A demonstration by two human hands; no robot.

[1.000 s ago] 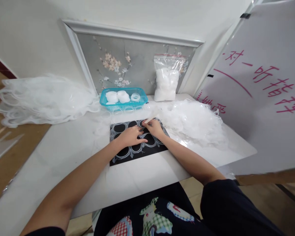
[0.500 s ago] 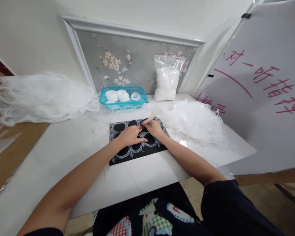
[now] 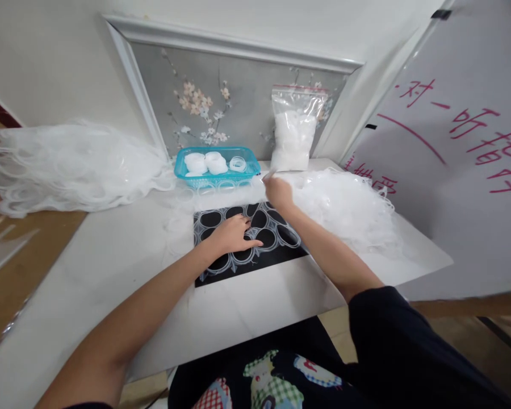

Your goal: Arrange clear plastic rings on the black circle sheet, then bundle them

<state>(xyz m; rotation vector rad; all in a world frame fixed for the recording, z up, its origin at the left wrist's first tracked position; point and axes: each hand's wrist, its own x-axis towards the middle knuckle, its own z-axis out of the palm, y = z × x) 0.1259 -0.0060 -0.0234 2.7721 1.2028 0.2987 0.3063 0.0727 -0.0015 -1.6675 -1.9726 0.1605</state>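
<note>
A clear plastic sheet of linked rings [image 3: 264, 238] lies over a black mat [image 3: 276, 260] on the white table. My left hand [image 3: 234, 234] rests on the sheet, fingers together and bent, thumb stretched out to the right. Beyond the mat's back edge, my right hand [image 3: 279, 192] is raised with its fingers closed. What it grips is hidden and blurred; part of the clear sheet seems lifted between the two hands.
Behind the mat stands a blue basket [image 3: 255, 169] with white ring stacks. A zip bag [image 3: 296, 133] of white pieces leans on the framed panel. Piles of translucent ring scraps lie right [image 3: 340, 210] and left [image 3: 76, 167]. A whiteboard [image 3: 460, 227] stands at the right.
My right hand has moved up and away from the mat, toward the back; the pale stick seen in it earlier is no longer clear. My left hand has stayed on the sheet.
</note>
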